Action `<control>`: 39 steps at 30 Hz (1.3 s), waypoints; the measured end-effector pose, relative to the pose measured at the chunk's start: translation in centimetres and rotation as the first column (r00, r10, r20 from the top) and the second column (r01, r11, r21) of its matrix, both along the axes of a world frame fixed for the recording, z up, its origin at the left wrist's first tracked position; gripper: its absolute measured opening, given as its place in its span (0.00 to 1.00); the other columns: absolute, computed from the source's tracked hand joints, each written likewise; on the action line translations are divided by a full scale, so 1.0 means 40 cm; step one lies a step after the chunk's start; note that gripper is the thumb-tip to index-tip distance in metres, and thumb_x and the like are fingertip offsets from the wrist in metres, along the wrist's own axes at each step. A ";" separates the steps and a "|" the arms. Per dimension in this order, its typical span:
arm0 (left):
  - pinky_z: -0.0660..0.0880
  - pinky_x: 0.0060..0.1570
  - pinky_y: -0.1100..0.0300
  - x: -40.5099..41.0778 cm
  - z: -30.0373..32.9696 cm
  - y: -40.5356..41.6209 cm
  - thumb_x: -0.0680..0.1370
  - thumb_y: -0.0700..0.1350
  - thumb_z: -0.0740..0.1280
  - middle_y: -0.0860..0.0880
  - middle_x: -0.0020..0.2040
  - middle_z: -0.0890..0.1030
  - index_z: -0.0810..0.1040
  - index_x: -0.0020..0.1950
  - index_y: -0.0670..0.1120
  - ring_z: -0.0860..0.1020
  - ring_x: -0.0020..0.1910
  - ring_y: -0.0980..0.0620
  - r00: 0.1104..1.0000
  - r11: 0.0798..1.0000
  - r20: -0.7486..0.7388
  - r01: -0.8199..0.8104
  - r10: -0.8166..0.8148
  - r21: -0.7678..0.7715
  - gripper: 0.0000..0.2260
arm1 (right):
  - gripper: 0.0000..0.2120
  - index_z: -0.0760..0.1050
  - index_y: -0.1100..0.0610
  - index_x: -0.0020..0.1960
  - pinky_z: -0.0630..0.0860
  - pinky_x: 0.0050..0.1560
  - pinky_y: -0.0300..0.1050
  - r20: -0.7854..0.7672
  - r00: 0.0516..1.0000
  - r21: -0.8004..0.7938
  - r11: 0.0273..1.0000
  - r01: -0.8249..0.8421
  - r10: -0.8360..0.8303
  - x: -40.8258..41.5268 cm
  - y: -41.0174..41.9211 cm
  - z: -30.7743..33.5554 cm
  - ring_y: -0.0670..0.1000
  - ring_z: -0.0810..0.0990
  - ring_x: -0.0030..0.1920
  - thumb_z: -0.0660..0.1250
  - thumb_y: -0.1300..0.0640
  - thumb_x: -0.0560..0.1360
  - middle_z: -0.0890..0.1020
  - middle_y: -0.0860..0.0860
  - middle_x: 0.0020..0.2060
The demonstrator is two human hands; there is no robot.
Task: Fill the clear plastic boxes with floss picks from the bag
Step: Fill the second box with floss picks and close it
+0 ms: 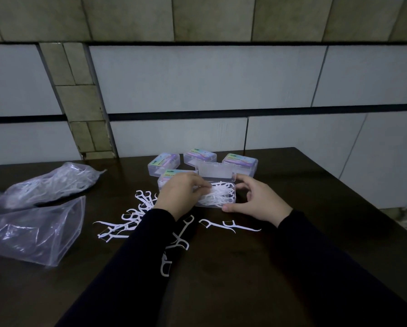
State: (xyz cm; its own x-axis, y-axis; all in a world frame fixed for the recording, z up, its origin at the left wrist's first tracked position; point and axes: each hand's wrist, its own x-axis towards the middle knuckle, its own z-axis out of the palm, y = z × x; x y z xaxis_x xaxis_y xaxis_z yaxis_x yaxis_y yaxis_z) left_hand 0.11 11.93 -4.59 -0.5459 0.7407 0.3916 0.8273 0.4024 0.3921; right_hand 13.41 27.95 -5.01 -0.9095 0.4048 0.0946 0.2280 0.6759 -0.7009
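Head view: open clear box (217,194) of floss picks (217,193).
Left hand (179,194) pinching picks inside; right hand (256,201) gripping box's front corner; bag (54,182) lying left.

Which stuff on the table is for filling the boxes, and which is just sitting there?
For the job:
open box with picks in it
loose floss picks
bag of picks
four closed boxes
left hand, right hand

Just there:
empty-looking plastic bag
dark table
tiled wall
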 end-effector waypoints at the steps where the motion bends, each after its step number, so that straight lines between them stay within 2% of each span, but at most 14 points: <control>1: 0.71 0.55 0.63 0.002 0.000 0.001 0.77 0.48 0.68 0.54 0.54 0.81 0.84 0.54 0.51 0.76 0.52 0.57 1.000 1.000 -0.009 0.004 -0.004 0.019 0.08 | 0.44 0.60 0.46 0.74 0.67 0.47 0.35 0.004 1.000 0.001 1.000 0.009 -0.009 0.000 0.001 0.001 0.37 0.71 0.41 0.78 0.44 0.64 0.77 0.44 0.61; 6: 0.72 0.54 0.60 -0.002 0.007 -0.015 0.79 0.49 0.66 0.54 0.52 0.80 0.83 0.53 0.52 0.76 0.53 0.56 1.000 0.995 0.012 -0.016 0.015 0.097 0.08 | 0.48 0.55 0.48 0.77 0.67 0.44 0.33 0.046 0.999 0.083 0.996 0.022 -0.026 0.000 -0.005 0.005 0.39 0.70 0.42 0.77 0.42 0.65 0.75 0.45 0.65; 8: 0.73 0.55 0.57 -0.002 0.008 -0.022 0.79 0.50 0.65 0.55 0.52 0.81 0.83 0.53 0.52 0.76 0.52 0.56 0.998 0.995 0.055 -0.022 0.017 0.099 0.08 | 0.53 0.51 0.51 0.78 0.71 0.53 0.38 0.079 0.995 0.116 0.992 0.052 -0.061 0.003 -0.012 0.009 0.42 0.72 0.51 0.77 0.40 0.64 0.70 0.47 0.69; 10: 0.73 0.55 0.57 0.003 0.009 -0.027 0.79 0.51 0.65 0.55 0.53 0.82 0.83 0.53 0.52 0.76 0.52 0.58 0.997 0.994 0.072 -0.021 0.013 0.104 0.09 | 0.55 0.50 0.51 0.78 0.72 0.61 0.45 0.080 0.988 0.127 0.984 0.121 -0.132 0.013 -0.025 0.013 0.48 0.71 0.62 0.78 0.40 0.62 0.65 0.50 0.71; 12: 0.73 0.54 0.58 0.011 0.010 -0.032 0.78 0.51 0.65 0.55 0.52 0.82 0.83 0.53 0.52 0.76 0.51 0.58 0.997 0.993 0.071 -0.024 0.016 0.114 0.09 | 0.48 0.57 0.50 0.74 0.70 0.61 0.43 0.004 0.983 0.124 0.975 0.182 -0.184 0.028 -0.043 0.014 0.47 0.70 0.62 0.79 0.42 0.62 0.65 0.50 0.67; 15: 0.74 0.54 0.57 0.020 0.006 -0.040 0.78 0.52 0.65 0.55 0.52 0.83 0.84 0.52 0.52 0.77 0.52 0.56 0.996 0.993 0.066 -0.058 0.052 0.100 0.09 | 0.26 0.66 0.50 0.56 0.69 0.48 0.37 -0.094 0.975 0.231 0.948 0.216 -0.200 0.051 -0.077 0.015 0.43 0.71 0.51 0.76 0.44 0.66 0.70 0.46 0.53; 16: 0.74 0.53 0.57 0.023 0.003 -0.046 0.78 0.52 0.65 0.55 0.52 0.83 0.84 0.51 0.52 0.77 0.52 0.56 0.995 0.993 0.062 -0.080 0.075 0.087 0.09 | 0.19 0.69 0.50 0.51 0.70 0.44 0.36 -0.081 0.978 0.285 0.935 0.209 -0.193 0.060 -0.092 0.016 0.43 0.72 0.48 0.74 0.45 0.69 0.71 0.45 0.49; 18: 0.73 0.51 0.58 0.025 -0.005 -0.056 0.79 0.51 0.64 0.53 0.52 0.82 0.83 0.51 0.51 0.77 0.51 0.54 0.990 0.987 0.025 -0.141 0.140 0.070 0.09 | 0.11 0.74 0.51 0.46 0.75 0.44 0.39 -0.009 0.982 0.361 0.915 0.180 -0.189 0.068 -0.119 0.014 0.44 0.74 0.44 0.71 0.47 0.72 0.74 0.46 0.45; 20: 0.71 0.51 0.58 0.031 -0.012 -0.068 0.79 0.50 0.64 0.50 0.54 0.80 0.83 0.53 0.51 0.76 0.54 0.50 0.967 0.964 -0.031 -0.247 0.251 0.099 0.10 | 0.07 0.77 0.51 0.48 0.77 0.47 0.42 0.058 0.977 0.408 0.898 0.165 -0.206 0.072 -0.143 0.010 0.45 0.76 0.44 0.69 0.48 0.73 0.76 0.47 0.46; 23: 0.68 0.50 0.57 0.048 -0.009 -0.094 0.79 0.50 0.61 0.47 0.58 0.78 0.80 0.60 0.51 0.72 0.56 0.46 0.890 0.885 -0.027 -0.447 0.454 0.132 0.13 | 0.08 0.79 0.51 0.53 0.78 0.49 0.42 0.087 0.969 0.449 0.878 0.168 -0.230 0.076 -0.172 0.005 0.46 0.77 0.45 0.67 0.51 0.76 0.79 0.47 0.46; 27: 0.69 0.54 0.51 0.047 -0.013 -0.146 0.81 0.51 0.57 0.46 0.63 0.74 0.78 0.61 0.49 0.68 0.60 0.44 0.818 0.818 -0.004 -0.574 0.575 -0.041 0.15 | 0.07 0.79 0.52 0.53 0.77 0.51 0.43 0.061 0.985 0.495 0.862 0.110 -0.160 0.075 -0.217 0.003 0.47 0.78 0.46 0.64 0.53 0.78 0.80 0.48 0.47; 31: 0.69 0.54 0.50 0.038 -0.026 -0.179 0.81 0.49 0.53 0.46 0.60 0.76 0.80 0.58 0.46 0.67 0.59 0.42 0.816 0.801 -0.031 -0.572 0.577 -0.177 0.17 | 0.09 0.79 0.51 0.55 0.73 0.57 0.44 0.001 0.999 0.551 0.834 0.034 -0.041 0.057 -0.255 -0.006 0.48 0.78 0.51 0.61 0.53 0.79 0.81 0.47 0.51; 37: 0.70 0.47 0.52 0.061 -0.024 -0.202 0.80 0.50 0.56 0.47 0.49 0.78 0.82 0.48 0.46 0.69 0.49 0.47 0.834 0.826 -0.139 -0.550 0.534 -0.123 0.16 | 0.10 0.80 0.52 0.55 0.72 0.55 0.40 -0.053 0.997 0.489 0.872 -0.022 0.055 0.016 -0.287 -0.005 0.46 0.78 0.52 0.63 0.51 0.79 0.82 0.47 0.51; 39: 0.71 0.48 0.53 0.050 -0.018 -0.216 0.81 0.49 0.56 0.47 0.51 0.78 0.81 0.50 0.46 0.68 0.49 0.48 0.860 0.857 -0.133 -0.506 0.492 -0.100 0.15 | 0.11 0.79 0.52 0.57 0.72 0.53 0.40 -0.072 0.996 0.482 0.876 -0.011 0.052 0.004 -0.295 -0.003 0.46 0.77 0.52 0.62 0.49 0.79 0.81 0.47 0.51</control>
State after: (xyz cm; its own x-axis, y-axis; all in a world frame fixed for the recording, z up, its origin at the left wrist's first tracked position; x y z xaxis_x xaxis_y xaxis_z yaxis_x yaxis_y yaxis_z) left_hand 2.11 3.28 -5.31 -0.8189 0.4262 0.3845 0.5336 0.8120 0.2363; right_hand 13.58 16.16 -5.12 -0.9018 0.2621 0.3436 0.1580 0.9400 -0.3024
